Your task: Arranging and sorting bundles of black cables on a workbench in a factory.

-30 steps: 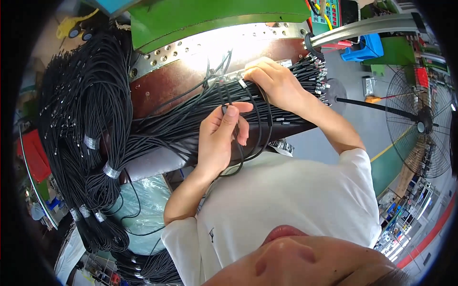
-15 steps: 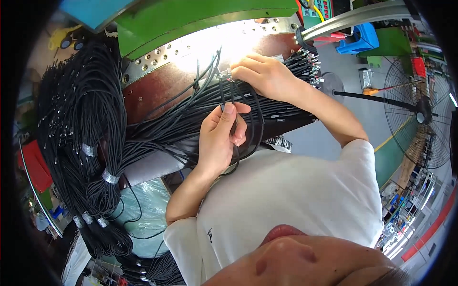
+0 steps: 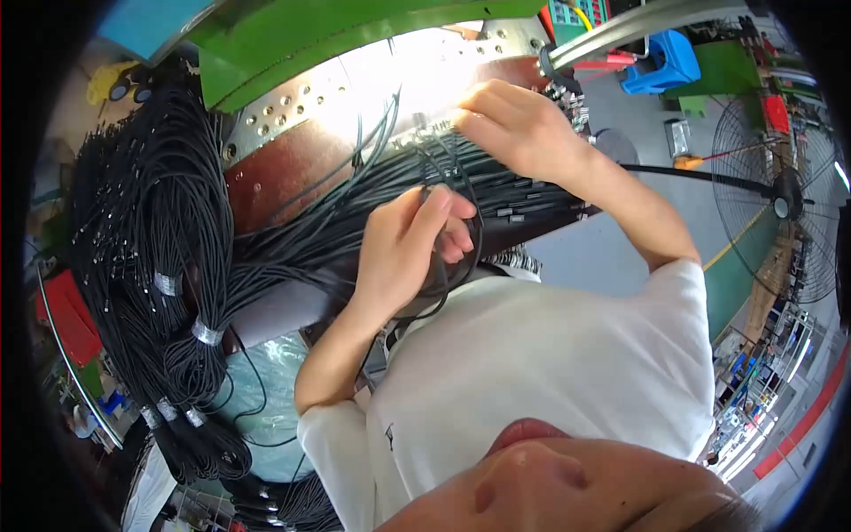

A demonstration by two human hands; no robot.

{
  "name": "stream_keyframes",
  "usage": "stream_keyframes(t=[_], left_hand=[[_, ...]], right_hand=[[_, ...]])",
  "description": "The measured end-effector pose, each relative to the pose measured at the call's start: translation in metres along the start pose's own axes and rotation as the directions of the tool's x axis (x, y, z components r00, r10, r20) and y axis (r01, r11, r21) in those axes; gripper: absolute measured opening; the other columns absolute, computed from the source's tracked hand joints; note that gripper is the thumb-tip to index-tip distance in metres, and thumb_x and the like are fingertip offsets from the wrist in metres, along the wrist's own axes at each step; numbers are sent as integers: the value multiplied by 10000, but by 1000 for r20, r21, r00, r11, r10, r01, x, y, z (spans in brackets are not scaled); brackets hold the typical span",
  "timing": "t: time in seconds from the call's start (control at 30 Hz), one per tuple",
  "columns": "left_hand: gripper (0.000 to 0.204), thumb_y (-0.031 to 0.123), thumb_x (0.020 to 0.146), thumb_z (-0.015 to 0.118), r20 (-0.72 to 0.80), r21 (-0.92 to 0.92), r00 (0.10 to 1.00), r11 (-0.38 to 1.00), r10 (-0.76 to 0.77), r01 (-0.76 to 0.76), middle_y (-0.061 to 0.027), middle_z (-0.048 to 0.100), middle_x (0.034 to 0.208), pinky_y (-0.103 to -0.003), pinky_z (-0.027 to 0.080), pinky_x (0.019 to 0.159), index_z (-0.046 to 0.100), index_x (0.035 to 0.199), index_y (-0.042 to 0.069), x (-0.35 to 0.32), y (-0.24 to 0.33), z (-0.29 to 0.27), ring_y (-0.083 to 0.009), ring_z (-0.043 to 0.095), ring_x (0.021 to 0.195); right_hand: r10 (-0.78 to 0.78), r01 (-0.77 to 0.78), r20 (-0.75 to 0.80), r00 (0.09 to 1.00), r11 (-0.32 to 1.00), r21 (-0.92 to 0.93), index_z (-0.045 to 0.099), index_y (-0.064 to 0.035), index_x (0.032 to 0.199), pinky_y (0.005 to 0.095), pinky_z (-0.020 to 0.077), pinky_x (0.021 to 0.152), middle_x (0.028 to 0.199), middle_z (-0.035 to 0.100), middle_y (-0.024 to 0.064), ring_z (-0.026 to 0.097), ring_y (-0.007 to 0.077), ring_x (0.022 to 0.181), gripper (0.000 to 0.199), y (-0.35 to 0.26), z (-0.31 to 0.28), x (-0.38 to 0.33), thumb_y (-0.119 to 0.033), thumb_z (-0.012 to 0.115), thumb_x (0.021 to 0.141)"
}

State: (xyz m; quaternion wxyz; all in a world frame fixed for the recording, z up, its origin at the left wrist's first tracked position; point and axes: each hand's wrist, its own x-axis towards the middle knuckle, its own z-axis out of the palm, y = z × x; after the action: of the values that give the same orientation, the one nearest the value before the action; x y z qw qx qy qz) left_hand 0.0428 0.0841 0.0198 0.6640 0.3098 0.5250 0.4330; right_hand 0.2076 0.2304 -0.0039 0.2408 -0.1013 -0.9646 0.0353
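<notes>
My left hand (image 3: pixel 403 244) is closed with thumb and fingers around a black cable (image 3: pixel 432 306), which loops down past the wrist. Above that hand the cable's end rises toward small metal connectors (image 3: pixel 424 133) beneath the bright light. My right hand (image 3: pixel 523 133) is just right of these connectors, its thumb and fingers bent together; glare hides what the fingertips hold. Under both hands a thick bunch of black cables (image 3: pixel 328 217) lies across the dark red bench top (image 3: pixel 275 182), with many metal ends on the right.
Tied bundles of black cables (image 3: pixel 168 186) hang at the left. A green machine beam (image 3: pixel 292 53) crosses above a perforated metal strip (image 3: pixel 284 111). On the right stand a large fan (image 3: pixel 784 195) and a blue stool (image 3: pixel 665 62). Clear plastic sheeting (image 3: pixel 270 381) lies at lower left.
My right hand has moved slightly right and down, with its fingertips farther from the connectors. My left hand has shifted a little left. The view has tilted slightly.
</notes>
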Motion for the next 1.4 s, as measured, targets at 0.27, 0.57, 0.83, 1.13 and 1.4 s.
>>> stream_keyframes(t=[0.27,0.57,0.83,1.13,1.4], left_hand=[[474,288,989,251,145,-18,988,999,48,-46,-46,573,575,-188,370,429,584,832,-10,4,0,-6,-65,511,489],[467,296,950,287,342,-113,922,966,-181,232,-80,542,513,-216,311,376,577,792,-34,21,14,15,-103,460,401],[370,212,791,637,157,962,731,64,664,-265,-77,553,898,-367,438,737,601,1140,96,29,2,-12,-275,525,835],[236,160,858,564,133,789,814,437,566,-432,-108,584,974,-358,438,796,655,1043,46,-1,11,-34,-267,543,886],[371,267,956,477,-263,467,918,872,297,-148,-115,633,1097,-257,457,837,571,1183,-10,101,49,-110,-155,590,949]], right_hand=[[507,-500,79,859,793,349,602,-2,880,301,499,726,923,628,111,613,243,811,135,8,27,-22,16,641,752],[68,-49,-159,985,992,117,574,-89,951,371,477,754,895,601,46,591,235,870,223,-4,0,3,-151,670,759],[378,-351,-64,924,901,253,626,-40,916,343,499,767,933,636,94,613,263,908,181,17,16,-30,17,636,744],[336,-321,-6,942,904,282,601,-29,904,317,536,700,972,648,74,645,242,844,151,19,13,-35,-19,629,755],[300,-292,-12,954,936,195,611,-25,917,310,539,734,961,658,89,652,255,853,166,22,13,-37,16,629,756]])
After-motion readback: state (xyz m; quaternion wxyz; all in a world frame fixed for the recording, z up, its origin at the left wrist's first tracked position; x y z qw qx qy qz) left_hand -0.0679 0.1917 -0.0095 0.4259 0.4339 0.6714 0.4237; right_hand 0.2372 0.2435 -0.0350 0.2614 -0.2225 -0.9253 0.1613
